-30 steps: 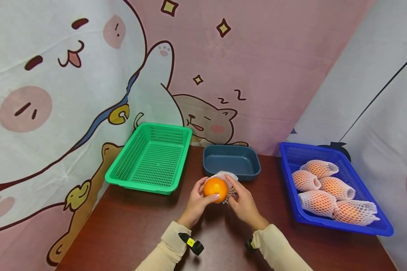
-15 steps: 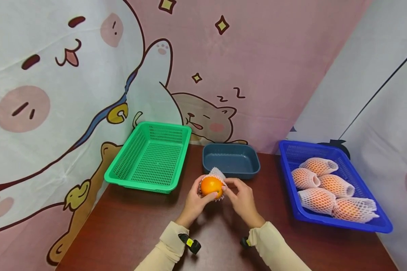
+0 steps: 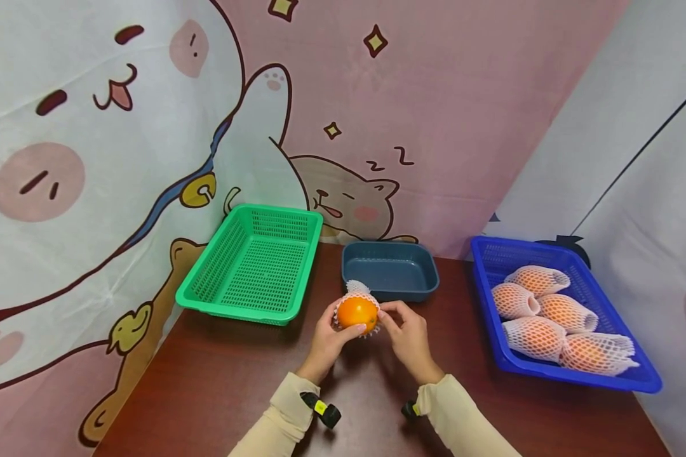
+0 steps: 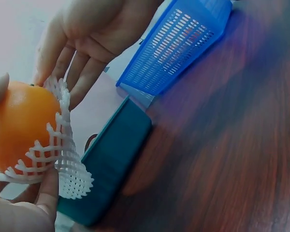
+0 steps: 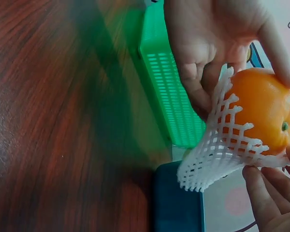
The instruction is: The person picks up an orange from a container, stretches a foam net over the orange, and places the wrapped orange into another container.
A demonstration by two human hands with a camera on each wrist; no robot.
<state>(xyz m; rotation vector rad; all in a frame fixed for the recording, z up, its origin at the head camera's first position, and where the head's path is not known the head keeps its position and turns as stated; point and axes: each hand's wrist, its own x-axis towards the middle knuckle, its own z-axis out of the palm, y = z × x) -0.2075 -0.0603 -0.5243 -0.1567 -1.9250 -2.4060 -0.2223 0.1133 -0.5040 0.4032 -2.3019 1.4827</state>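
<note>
Over the middle of the table, my left hand [image 3: 324,343] grips an orange [image 3: 358,314], thumb on its near side. A white foam net sleeve [image 5: 217,145] wraps the orange's far side, its gathered tail pointing away from me. The near face of the fruit is bare, and its stem end [image 5: 284,126] shows in the right wrist view. At the orange's right side, my right hand [image 3: 408,336] pinches the edge of the net between thumb and fingertips. In the left wrist view the net [image 4: 72,169] lies between the left fingers and the fruit.
A green basket [image 3: 288,316] stands at the back left. Behind the hands is a dark blue-grey tray [image 3: 389,276]. On the right, a blue basket [image 3: 577,377] holds several net-wrapped fruits [image 3: 534,337]. A printed cloth [image 3: 463,114] hangs behind the table.
The net has gone from hanging beside and behind the orange to wrapping its far side. My right hand has come in to the net's right edge. Both baskets stay put.
</note>
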